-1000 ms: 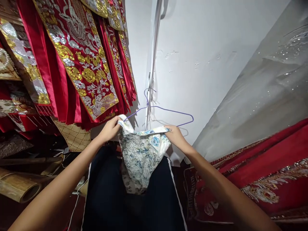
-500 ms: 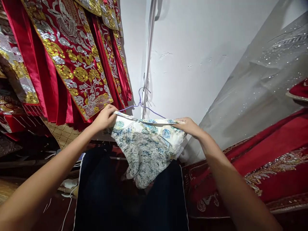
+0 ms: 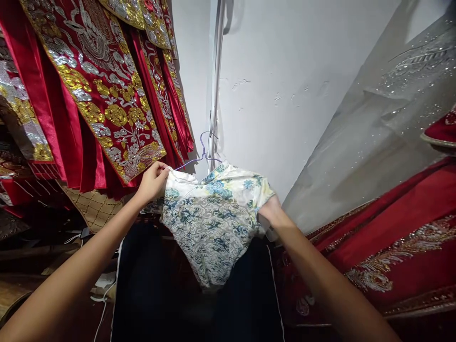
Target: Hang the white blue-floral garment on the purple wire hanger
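Observation:
A short floral top point(image 3: 215, 223) in white, blue and grey hangs before me on a thin purple wire hanger point(image 3: 204, 154). At the top's upper left edge, the fingers of my left hand point(image 3: 154, 182) are closed in a pinch on the fabric. My right hand point(image 3: 271, 209) reaches in at the short sleeve on the right, and its fingers are hidden under the cloth. The hanger's right arm is mostly covered by the top. Its hook stands in front of a pale vertical strip, and I cannot tell what carries it.
Red garments point(image 3: 117, 114) with gold and silver embroidery hang at the left. On the right are a sheer sparkly grey fabric point(image 3: 356, 142) and a red beaded garment point(image 3: 392, 237). A white wall point(image 3: 278, 61) lies behind. My dark-trousered legs point(image 3: 138, 285) are below the top.
My right hand has gone from gripping the top's upper right edge to inside the sleeve. The right shoulder now lies over the hanger's arm. My left hand keeps its pinch.

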`<state>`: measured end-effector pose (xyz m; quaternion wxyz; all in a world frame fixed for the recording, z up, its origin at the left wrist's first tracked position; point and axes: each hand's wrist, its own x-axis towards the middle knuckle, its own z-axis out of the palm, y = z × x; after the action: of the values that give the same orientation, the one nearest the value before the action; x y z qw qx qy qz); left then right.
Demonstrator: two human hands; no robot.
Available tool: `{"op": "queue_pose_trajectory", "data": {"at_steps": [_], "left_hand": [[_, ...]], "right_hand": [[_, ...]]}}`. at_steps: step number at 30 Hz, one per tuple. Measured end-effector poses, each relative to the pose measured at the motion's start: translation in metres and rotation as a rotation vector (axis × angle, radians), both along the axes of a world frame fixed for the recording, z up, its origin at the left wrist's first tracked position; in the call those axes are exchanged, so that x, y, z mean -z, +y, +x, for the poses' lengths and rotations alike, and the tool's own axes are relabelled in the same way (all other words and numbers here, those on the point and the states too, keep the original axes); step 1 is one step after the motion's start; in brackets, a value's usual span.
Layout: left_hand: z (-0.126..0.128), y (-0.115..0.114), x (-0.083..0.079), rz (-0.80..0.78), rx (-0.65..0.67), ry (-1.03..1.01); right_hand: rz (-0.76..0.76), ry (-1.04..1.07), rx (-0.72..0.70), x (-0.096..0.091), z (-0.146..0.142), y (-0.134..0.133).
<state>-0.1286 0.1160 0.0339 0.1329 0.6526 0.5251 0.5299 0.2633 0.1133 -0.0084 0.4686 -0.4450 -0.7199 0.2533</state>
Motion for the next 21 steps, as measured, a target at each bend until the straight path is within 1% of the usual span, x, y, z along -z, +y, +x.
{"op": "queue_pose_trajectory", "data": {"at_steps": [2,4,6,8,9,10,12,13,14,15,17,18,20,21], "left_hand": [[-0.005,0.004,0.002,-0.007,-0.004,-0.155],[-0.004,0.007,-0.001,0.000,0.024,-0.238],[0.000,0.006,-0.009,-0.002,0.069,-0.190],[0.005,0.002,-0.016,-0.010,0.085,-0.057],[0.007,0.000,-0.017,-0.010,0.076,0.008],[0.010,-0.003,-0.017,-0.005,0.058,0.057],[0.018,-0.009,-0.011,0.021,0.038,0.089],[0.023,-0.012,-0.007,0.036,0.049,0.068],[0.030,-0.016,-0.002,0.047,0.074,0.032],[0.040,-0.019,0.003,0.050,0.109,-0.013],[0.064,-0.027,0.011,0.040,0.194,-0.106],[0.078,-0.033,0.014,0.019,0.248,-0.158],[0.108,-0.045,0.014,-0.066,0.395,-0.304],[0.122,-0.052,0.012,-0.121,0.472,-0.397]], "right_hand": [[-0.009,0.110,-0.025,-0.018,0.008,0.006],[-0.017,0.249,-0.067,-0.040,0.006,0.007],[-0.025,0.335,-0.106,-0.061,-0.006,0.001],[-0.050,0.320,-0.176,-0.076,-0.024,-0.010],[-0.076,0.282,-0.250,-0.079,-0.033,-0.018],[-0.114,0.215,-0.354,-0.080,-0.041,-0.025],[-0.187,0.006,-0.570,-0.071,-0.053,-0.037],[-0.189,-0.107,-0.612,-0.061,-0.058,-0.042],[-0.161,-0.209,-0.591,-0.048,-0.063,-0.044],[-0.109,-0.293,-0.520,-0.033,-0.067,-0.045],[0.026,-0.409,-0.314,-0.001,-0.079,-0.043],[0.073,-0.461,-0.253,0.014,-0.085,-0.040],[0.167,-0.524,-0.156,0.035,-0.100,-0.036],[0.216,-0.534,-0.116,0.041,-0.106,-0.035]]}}
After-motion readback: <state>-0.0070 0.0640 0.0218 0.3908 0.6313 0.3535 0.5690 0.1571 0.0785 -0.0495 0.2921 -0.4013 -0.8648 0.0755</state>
